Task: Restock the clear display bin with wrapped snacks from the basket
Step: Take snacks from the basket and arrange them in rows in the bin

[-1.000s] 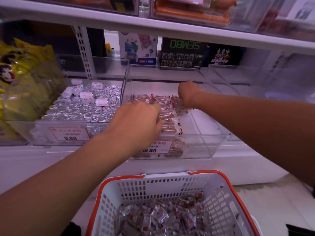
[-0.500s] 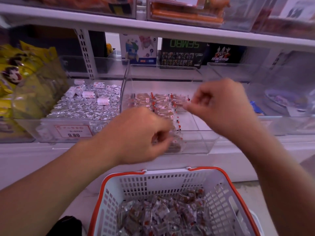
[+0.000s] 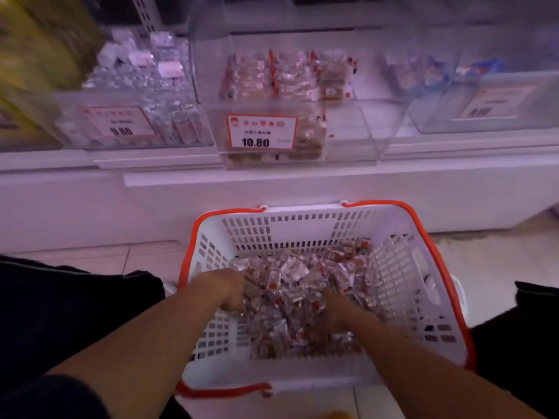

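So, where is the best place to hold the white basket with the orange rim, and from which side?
Probably the basket is best held by the orange rim on its two long sides, coming from above with one hand each. The rim is open and raised there, while the slotted walls slope inward and loose wrapped snacks fill the bottom.

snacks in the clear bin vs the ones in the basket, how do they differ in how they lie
The snacks in the clear bin lie in neat rows at its back, while the snacks in the basket sit in a loose jumbled heap. No hand touches the bin's snacks; the left hand and right hand are both in the basket's pile. Both lots look like the same clear wrappers with red marks.
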Demonstrator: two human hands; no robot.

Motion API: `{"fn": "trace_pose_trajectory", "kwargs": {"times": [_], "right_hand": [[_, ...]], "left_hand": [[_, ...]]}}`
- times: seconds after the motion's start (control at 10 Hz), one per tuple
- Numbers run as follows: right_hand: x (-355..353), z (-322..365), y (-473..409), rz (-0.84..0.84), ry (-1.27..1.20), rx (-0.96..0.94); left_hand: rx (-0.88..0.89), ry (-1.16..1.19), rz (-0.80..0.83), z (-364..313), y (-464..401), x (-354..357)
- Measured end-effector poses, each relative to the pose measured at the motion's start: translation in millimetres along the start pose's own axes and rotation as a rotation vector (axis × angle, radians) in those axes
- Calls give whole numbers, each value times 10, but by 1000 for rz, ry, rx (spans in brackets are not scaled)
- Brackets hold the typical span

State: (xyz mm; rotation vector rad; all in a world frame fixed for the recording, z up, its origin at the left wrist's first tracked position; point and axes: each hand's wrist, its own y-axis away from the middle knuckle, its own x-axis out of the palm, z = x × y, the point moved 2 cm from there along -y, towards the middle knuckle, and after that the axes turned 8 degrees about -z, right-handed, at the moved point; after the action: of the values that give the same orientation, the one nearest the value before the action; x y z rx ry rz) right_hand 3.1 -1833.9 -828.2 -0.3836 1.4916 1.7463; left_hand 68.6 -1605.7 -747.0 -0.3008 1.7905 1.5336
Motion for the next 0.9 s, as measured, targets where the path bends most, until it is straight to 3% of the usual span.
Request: {"fn": "trace_pose_trajectory", "kwargs": {"times": [0.2, 0.3, 0.4, 0.5, 0.6, 0.7, 0.8, 0.9], "right_hand": [[331, -42, -144, -18, -273, 133], [396, -11, -209, -9, -427, 163], [505, -59, -275, -62, -415, 134], [532, -61, -304, 1, -454, 156], [478, -43, -337, 28, -353, 168], [417, 42, -438, 97, -640, 251], [294, 39, -341, 50, -123, 13], [310, 13, -334, 150, -194, 82]], "left_hand": [[-324, 686, 45, -445, -364, 916], [-454, 917, -85, -640, -510, 1164], [-520, 1185, -140, -741, -656, 1247], [-504, 1252, -193, -708, -733, 1233], [-434, 1149, -91, -708, -712, 1200], [-370, 836, -110, -710, -685, 1214], [-312, 632, -186, -663, -693, 1225], [-279, 557, -104, -615, -713, 1205]]}}
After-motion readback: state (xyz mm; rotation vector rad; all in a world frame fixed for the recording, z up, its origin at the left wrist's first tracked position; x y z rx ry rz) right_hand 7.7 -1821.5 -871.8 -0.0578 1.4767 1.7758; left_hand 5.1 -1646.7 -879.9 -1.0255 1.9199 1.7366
